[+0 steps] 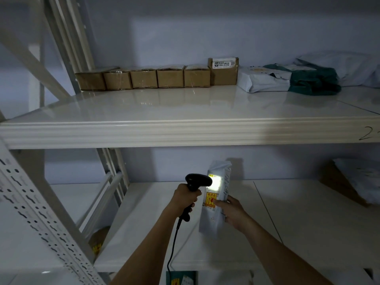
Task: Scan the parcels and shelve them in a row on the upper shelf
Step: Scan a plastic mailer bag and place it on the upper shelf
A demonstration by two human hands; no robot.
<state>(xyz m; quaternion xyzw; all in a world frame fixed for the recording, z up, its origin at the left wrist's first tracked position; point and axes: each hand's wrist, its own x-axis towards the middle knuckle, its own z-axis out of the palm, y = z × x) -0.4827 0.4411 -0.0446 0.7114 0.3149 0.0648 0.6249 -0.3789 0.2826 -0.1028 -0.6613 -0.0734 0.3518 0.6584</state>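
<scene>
My left hand [186, 197] grips a black corded barcode scanner [196, 183] by its handle. The scanner's light falls on the label of a white bagged parcel [218, 194]. My right hand [231, 211] holds that parcel upright over the lower shelf [298, 223], thumb on its orange sticker. On the upper shelf [185, 108] several brown cardboard boxes [144, 79] stand in a row at the back, ending in a taller labelled box [223, 72]. Right of them lie a white bag [265, 80], a dark green bag [314, 81] and another pale bag [339, 66].
A white perforated upright [41, 219] and diagonal braces stand at the left. More parcels [357, 182] lie at the right of the lower shelf. A brown box [98, 239] sits low at the left, and a green parcel [181, 279] shows at the bottom edge.
</scene>
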